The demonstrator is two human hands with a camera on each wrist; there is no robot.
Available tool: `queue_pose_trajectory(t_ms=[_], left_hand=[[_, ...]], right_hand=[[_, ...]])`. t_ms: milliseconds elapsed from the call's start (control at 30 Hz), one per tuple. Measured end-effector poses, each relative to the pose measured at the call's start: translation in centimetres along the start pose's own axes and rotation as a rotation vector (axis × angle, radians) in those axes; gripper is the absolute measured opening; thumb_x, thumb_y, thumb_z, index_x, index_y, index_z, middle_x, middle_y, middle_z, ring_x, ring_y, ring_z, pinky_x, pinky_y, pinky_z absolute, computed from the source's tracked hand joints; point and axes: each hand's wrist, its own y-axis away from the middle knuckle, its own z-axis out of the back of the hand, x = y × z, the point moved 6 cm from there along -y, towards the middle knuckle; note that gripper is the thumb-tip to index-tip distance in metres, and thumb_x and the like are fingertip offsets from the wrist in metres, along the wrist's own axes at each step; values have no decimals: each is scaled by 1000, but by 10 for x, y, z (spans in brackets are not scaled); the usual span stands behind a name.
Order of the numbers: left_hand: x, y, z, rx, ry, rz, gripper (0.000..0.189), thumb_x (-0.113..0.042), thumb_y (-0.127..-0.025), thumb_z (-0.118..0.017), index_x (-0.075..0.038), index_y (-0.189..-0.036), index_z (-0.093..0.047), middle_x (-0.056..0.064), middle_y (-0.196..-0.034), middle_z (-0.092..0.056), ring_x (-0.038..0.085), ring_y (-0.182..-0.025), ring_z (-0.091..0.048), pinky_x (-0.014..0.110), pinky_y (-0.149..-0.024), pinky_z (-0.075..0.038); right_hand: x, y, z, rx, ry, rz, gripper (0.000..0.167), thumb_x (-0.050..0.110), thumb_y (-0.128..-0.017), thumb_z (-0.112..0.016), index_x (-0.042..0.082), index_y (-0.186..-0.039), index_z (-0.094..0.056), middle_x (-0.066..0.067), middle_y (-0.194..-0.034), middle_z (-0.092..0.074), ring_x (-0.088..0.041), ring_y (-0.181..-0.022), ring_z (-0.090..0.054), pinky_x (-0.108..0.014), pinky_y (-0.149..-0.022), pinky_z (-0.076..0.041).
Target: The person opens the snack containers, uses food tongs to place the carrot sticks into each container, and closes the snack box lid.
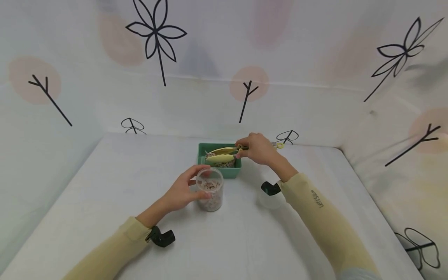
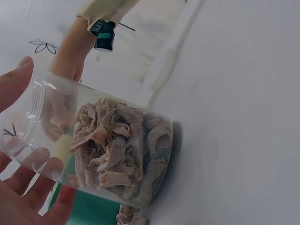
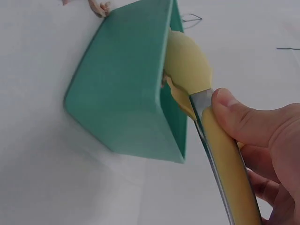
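Note:
My left hand (image 1: 182,189) holds a clear plastic jar (image 1: 214,202) round its side, thumb in front and fingers behind. The jar stands upright with its mouth uncovered, partly filled with pale brown, dried-looking curled pieces (image 2: 115,147). Just behind it is a green rectangular box (image 1: 229,173) containing similar pieces. With my right hand (image 1: 258,149) I grip yellow-headed tongs (image 3: 227,164), thumb on one arm. Their scalloped heads (image 1: 220,158) reach down into the box, over the pieces. Whether a piece sits between the heads is hard to see.
A clear round lid (image 1: 272,200) lies on the white tabletop (image 1: 224,249) under my right wrist. Several loose pieces (image 2: 126,215) show beside the box. Patterned white cloth (image 1: 210,105) rises behind and along the sides of the table.

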Motion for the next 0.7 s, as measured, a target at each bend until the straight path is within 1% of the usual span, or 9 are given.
queue_pose_trajectory(t_ms=[67,167,267,400,500,600,700], left_hand=[[-1,-1,1,3,-12,-5,74,-18,-84,-82,-16,-147,-45,5,-141,-54,24,-134,-45,55,-105,-40],[-3,-3,4,1,-59,-21,73,-19,-83,-83,-16,-146,-46,6,-138,-55,25,-131,-47,56,-103,-42],[-3,-4,11,-18,-100,-31,71,-18,-84,-82,-15,-146,-47,6,-135,-56,26,-129,-48,56,-101,-43],[-3,-4,17,-38,-113,-14,70,-17,-85,-81,-16,-146,-47,7,-132,-56,25,-127,-50,54,-100,-45],[-3,-5,20,-46,-135,-29,73,-17,-83,-83,-15,-146,-47,9,-130,-56,24,-125,-51,53,-99,-45],[-2,-5,24,-71,-153,-47,75,-15,-81,-84,-12,-147,-47,12,-127,-55,27,-124,-51,55,-98,-45],[2,-7,28,-88,-148,-45,76,-14,-82,-84,-9,-147,-46,14,-127,-54,29,-126,-50,57,-99,-45]], right_hand=[[-2,3,5,-13,-3,-1,40,35,-87,-77,14,-121,-72,-3,-92,-64,-21,-82,-51,-36,-66,-43],[-5,6,9,-16,-9,-5,40,35,-87,-78,13,-121,-72,-4,-92,-63,-21,-82,-51,-37,-67,-43],[-6,7,9,-11,-4,-10,40,36,-88,-77,14,-121,-72,-4,-93,-62,-21,-82,-51,-37,-67,-43],[-7,8,9,-13,-14,-17,40,37,-87,-77,14,-121,-72,-4,-93,-62,-22,-83,-52,-36,-67,-43],[-8,11,13,-19,-28,-14,41,36,-87,-78,13,-121,-72,-5,-95,-64,-22,-84,-53,-37,-67,-44],[-8,14,21,-35,-43,-7,41,35,-87,-79,12,-120,-73,-6,-96,-65,-23,-85,-53,-37,-67,-45],[-6,17,29,-51,-52,-1,38,34,-87,-79,13,-118,-73,-5,-95,-66,-23,-83,-53,-37,-66,-44]])
